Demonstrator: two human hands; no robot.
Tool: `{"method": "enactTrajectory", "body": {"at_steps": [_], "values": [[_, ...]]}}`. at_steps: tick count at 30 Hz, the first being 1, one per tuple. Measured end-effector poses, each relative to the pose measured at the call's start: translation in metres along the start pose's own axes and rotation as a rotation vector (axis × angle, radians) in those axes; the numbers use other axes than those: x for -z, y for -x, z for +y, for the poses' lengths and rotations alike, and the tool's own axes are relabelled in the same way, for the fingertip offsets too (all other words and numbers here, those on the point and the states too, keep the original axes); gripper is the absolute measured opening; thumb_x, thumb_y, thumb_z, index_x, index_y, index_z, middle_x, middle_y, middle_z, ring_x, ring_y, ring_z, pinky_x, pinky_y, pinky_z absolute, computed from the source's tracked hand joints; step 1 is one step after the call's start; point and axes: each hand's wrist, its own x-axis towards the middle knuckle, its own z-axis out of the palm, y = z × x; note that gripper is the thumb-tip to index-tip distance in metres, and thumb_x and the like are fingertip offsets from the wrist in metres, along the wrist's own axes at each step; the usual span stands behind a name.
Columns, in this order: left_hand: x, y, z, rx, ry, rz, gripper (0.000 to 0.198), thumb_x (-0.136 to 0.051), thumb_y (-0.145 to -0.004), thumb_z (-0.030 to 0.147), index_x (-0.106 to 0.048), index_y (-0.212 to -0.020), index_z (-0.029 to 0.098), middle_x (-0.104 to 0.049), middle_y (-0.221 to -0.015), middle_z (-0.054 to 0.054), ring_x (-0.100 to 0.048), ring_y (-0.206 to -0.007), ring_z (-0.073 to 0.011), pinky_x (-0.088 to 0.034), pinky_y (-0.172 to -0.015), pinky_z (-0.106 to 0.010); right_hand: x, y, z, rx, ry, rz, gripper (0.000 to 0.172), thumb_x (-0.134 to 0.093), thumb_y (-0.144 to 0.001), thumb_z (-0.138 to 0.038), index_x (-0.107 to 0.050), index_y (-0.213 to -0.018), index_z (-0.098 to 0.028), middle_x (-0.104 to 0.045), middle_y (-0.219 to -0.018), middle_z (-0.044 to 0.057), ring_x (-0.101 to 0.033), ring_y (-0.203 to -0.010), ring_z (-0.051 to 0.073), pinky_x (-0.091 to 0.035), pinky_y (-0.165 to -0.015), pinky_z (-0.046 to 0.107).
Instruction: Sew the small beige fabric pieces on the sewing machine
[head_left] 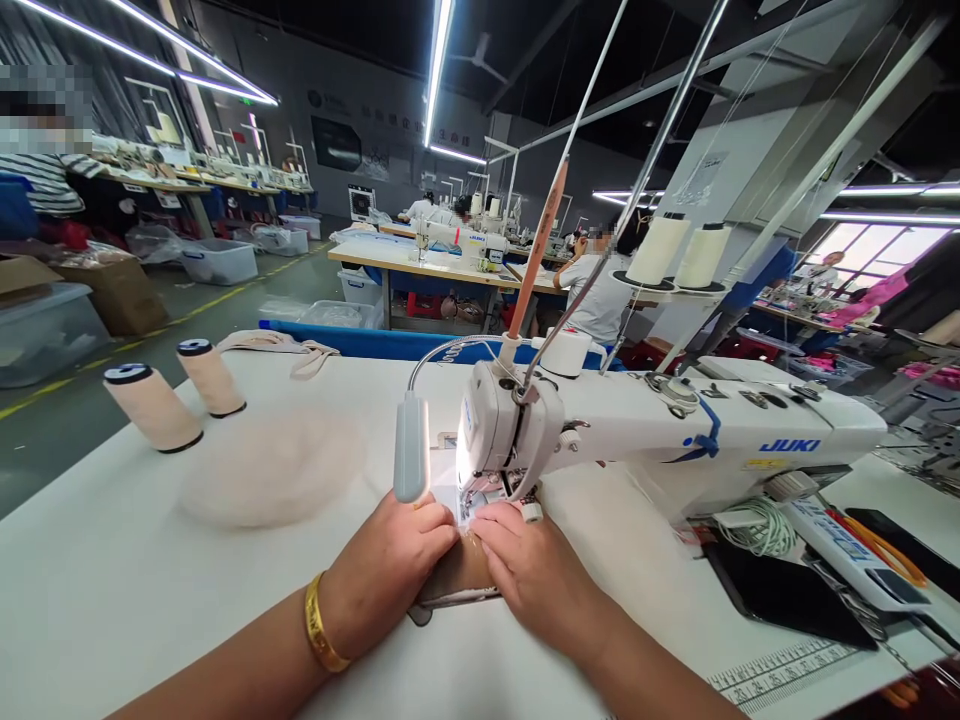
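Observation:
At the needle of a white JUKI sewing machine (pixel 559 420), my two hands work close together on sheer beige fabric (pixel 274 465). The fabric spreads blurred over the table to the left, and more of it lies to the right under the machine arm. My left hand (pixel 394 555), with a gold bracelet at its wrist, is closed, fingers curled and thumb pointing at the presser foot (pixel 466 508). Just right of the foot, my right hand (pixel 529 560) is closed too, its fingers pressed down on the cloth. The edge between the fingertips is too small to make out.
A lit lamp (pixel 411 450) hangs just above my left hand. Two thread cones (pixel 154 408) stand at the table's left, beside beige strips (pixel 281 345). To the right lie a black phone (pixel 784 590), a coiled cable (pixel 757 530) and orange-handled scissors (pixel 881 548). Other people sit at machines beyond.

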Motion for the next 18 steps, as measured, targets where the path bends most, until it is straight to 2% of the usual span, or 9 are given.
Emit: {"method": "enactTrajectory", "body": {"at_steps": [4,8,13,18], "values": [[-0.003,-0.005,-0.004,0.135,0.010,0.058,0.033,-0.044,-0.099,0.008,-0.061,-0.074,0.021,-0.063,-0.073,-0.001,-0.055,-0.066,-0.0178,-0.047,-0.063,-0.029,-0.001,0.001,-0.001,-0.024,0.034,0.056,0.029,-0.045,-0.099,-0.010,-0.066,-0.111,-0.025,-0.067,-0.090,0.006,-0.058,-0.073,0.023,-0.042,-0.066,0.033],[-0.003,-0.009,-0.004,0.283,0.169,0.092,0.029,-0.046,-0.104,0.021,-0.065,-0.083,0.023,-0.066,-0.076,-0.001,-0.061,-0.073,-0.0188,-0.050,-0.065,-0.028,-0.006,0.002,-0.002,-0.055,0.077,0.121,0.024,-0.044,-0.103,-0.016,-0.067,-0.105,-0.023,-0.066,-0.076,0.003,-0.055,-0.064,0.021,-0.035,-0.060,0.032],[-0.005,-0.010,-0.006,0.330,0.209,0.100,0.030,-0.046,-0.105,0.026,-0.067,-0.083,0.024,-0.069,-0.076,-0.001,-0.066,-0.074,-0.0201,-0.053,-0.067,-0.029,-0.014,-0.001,0.000,-0.065,0.175,0.161,0.021,-0.047,-0.104,-0.019,-0.067,-0.097,-0.022,-0.064,-0.065,0.000,-0.052,-0.051,0.016,-0.029,-0.056,0.032],[-0.009,-0.010,-0.008,0.364,0.220,0.099,0.031,-0.046,-0.105,0.028,-0.066,-0.082,0.023,-0.070,-0.076,-0.001,-0.067,-0.074,-0.0205,-0.054,-0.067,-0.030,-0.021,-0.008,0.001,-0.073,0.201,0.164,0.021,-0.051,-0.099,-0.010,-0.064,-0.088,-0.023,-0.065,-0.066,0.000,-0.060,-0.059,0.017,-0.027,-0.057,0.031]]}}
